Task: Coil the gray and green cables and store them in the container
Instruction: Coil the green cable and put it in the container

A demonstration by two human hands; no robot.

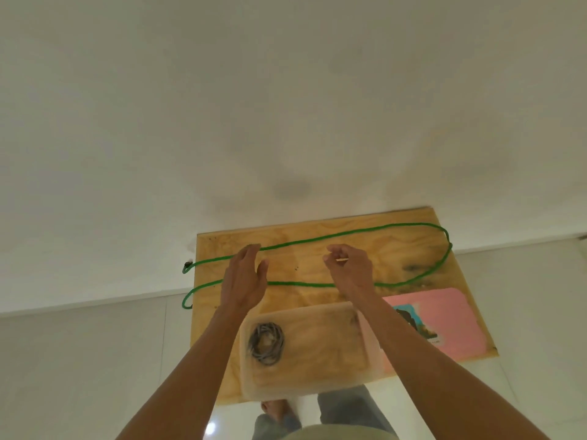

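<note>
- Gray cable (266, 343) is already coiled and sits inside the translucent container (362, 369), at its left end. That leaves the container's right side bare, probably room for the second coil.
- Green cable (365, 231) is not yet coiled. It lies on the counter (317, 300) in one long flat loop, far run and near run roughly parallel, with the bend at the right.
- Both cable ends sit at the left: one with a dark tip just past the counter's left edge, the other hooking over that edge lower down. They are likely starting points for coiling.
- Left hand (243, 277) is released, fingers straight, above the counter between the two green runs. I can't tell if the fingertips touch the far run.
- Right hand (347, 269) has loosely curled fingers, hovering between the runs and grasping nothing that I can see.
- The container sits at the near counter edge, partly overhanging, so the drop-in is short. A careless bump could tip it off.
- A pink mat (444, 319) lies right of the container, touching or tucked under it.
- The cable's right bend runs close to the far right corner, so there's little margin. Pulling from the left should drag it inward.
- There's open counter between the runs for winding. A wall is behind and floor below.
</note>
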